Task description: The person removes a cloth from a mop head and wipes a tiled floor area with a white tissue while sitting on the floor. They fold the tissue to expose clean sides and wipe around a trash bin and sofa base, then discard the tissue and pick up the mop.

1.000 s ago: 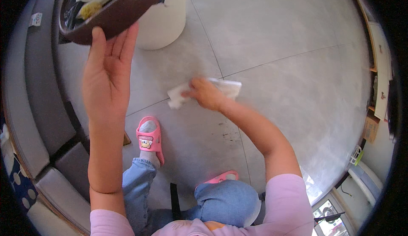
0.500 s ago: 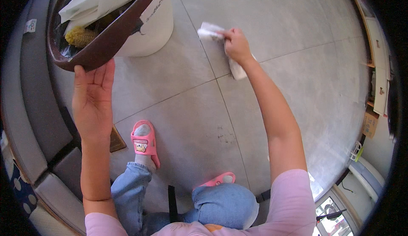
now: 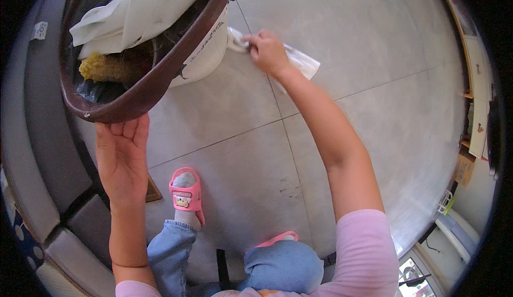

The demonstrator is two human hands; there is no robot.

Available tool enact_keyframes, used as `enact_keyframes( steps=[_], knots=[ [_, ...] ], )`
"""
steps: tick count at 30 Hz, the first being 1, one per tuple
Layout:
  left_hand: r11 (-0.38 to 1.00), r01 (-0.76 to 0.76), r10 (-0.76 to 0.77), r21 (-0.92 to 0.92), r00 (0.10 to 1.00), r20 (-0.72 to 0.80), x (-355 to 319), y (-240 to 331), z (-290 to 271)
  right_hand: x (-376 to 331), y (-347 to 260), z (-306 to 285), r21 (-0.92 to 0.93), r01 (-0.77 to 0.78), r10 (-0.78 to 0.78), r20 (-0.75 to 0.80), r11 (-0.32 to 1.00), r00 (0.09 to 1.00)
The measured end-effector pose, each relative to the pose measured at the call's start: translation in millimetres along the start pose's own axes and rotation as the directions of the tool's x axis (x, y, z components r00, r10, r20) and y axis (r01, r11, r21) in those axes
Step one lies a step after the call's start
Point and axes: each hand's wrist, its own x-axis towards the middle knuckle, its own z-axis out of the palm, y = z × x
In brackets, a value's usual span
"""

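Left hand (image 3: 123, 155): forearm upright in view, palm up, fingers hooked under the near rim of a waste bin (image 3: 144, 96); grip holds the bin tilted, fingertips hidden behind the rim. Right hand (image 3: 269, 54): arm stretched forward and inward, knuckles up, grip closed on a white cloth (image 3: 305, 63) just beside the bin's wall; hand slightly blurred, part of cloth covered. Bin's far side cut off by the frame; contents partly buried around a corn cob (image 3: 104, 68). Sofa (image 3: 53, 120) borders the left; tiled floor (image 3: 385, 120) extends right to drawers (image 3: 477, 128).
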Motion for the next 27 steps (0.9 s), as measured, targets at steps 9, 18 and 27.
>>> enact_keyframes(
  steps=[9, 18, 27],
  knots=[
    [0.999, 0.03, -0.03, -0.009, 0.998, 0.061, 1.0, -2.9, 4.2, 36.6, 70.6, -47.8, -0.102, -0.49, 0.431, -0.345, 0.866, 0.834],
    [0.999, 0.045, -0.046, 0.018, 0.998, 0.04, -4.4, -20.3, 41.2, -37.1, -0.3, -12.0, 0.084, 0.125, -0.12, -0.06, 0.989, 0.991],
    [0.996, 0.09, -0.088, 0.026, 0.994, -0.066, -13.8, -41.2, 92.5, -214.1, -56.3, -41.8, 0.207, 0.115, -0.161, 0.221, 0.972, 0.962]
  ],
)
